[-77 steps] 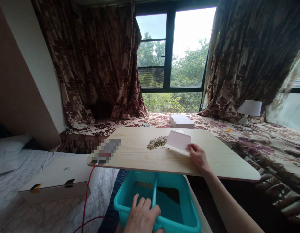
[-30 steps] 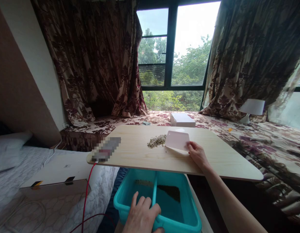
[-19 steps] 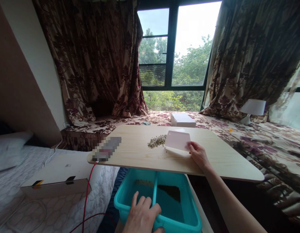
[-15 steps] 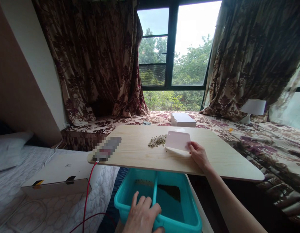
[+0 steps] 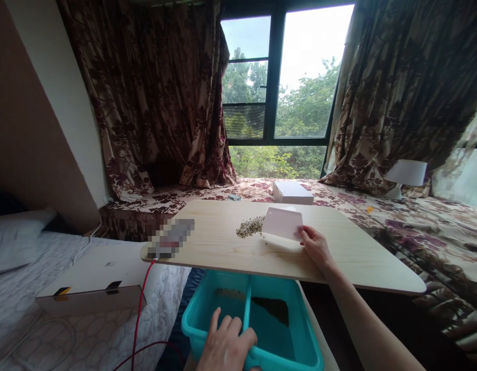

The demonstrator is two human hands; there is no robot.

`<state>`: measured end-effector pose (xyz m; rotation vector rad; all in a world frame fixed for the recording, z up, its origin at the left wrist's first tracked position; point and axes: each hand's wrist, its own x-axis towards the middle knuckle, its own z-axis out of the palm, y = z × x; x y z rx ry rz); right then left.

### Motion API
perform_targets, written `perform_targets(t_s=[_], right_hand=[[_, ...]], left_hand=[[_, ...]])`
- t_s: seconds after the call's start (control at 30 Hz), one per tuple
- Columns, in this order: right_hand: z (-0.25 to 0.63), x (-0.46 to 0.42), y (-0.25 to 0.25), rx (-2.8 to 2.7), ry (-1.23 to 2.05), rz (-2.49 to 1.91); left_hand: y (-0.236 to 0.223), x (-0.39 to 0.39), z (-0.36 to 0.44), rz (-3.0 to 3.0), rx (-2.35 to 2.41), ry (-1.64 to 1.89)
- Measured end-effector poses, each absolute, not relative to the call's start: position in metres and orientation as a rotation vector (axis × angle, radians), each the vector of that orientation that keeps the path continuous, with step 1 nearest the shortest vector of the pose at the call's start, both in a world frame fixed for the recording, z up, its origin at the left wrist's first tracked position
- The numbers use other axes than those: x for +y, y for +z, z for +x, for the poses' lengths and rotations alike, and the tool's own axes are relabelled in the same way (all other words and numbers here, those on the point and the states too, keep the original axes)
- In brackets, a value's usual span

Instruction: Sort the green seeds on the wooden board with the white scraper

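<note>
In the head view, my right hand (image 5: 313, 245) pinches the right corner of a thin white plastic scraper (image 5: 283, 223), held tilted over the wooden tabletop (image 5: 223, 252). The scraper's left edge meets a small pile of mixed dark and pale grains (image 5: 249, 226), with a few loose grains just in front. Below the table's near edge sits a teal two-compartment bin (image 5: 285, 358). My left hand (image 5: 228, 340) grips its near rim by the divider, fingers reaching over the inside. Pale and dark grains lie in the left compartment, a dark heap of grains (image 5: 275, 309) in the right.
A blurred-out device (image 5: 171, 238) with a red cable (image 5: 137, 314) lies at the table's left end. A white box (image 5: 292, 192) and a lamp (image 5: 406, 174) stand on the floral-covered ledge behind. On the bed at left is a larger white carton (image 5: 95, 278).
The scraper has tipped slightly and stays against the grain pile; a few loose grains have appeared in front of it. My left hand has kept its place on the bin.
</note>
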<state>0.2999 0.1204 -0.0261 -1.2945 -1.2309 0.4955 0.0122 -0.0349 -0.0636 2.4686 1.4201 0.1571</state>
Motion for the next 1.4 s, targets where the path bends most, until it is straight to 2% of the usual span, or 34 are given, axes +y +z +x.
perform_targets(t_s=[1.4], right_hand=[[0.2980, 0.1157, -0.0273, -1.326, 0.413, -1.285]], left_hand=[[-0.0578, -0.0364, 0.0082, 2.461, 1.349, 0.175]])
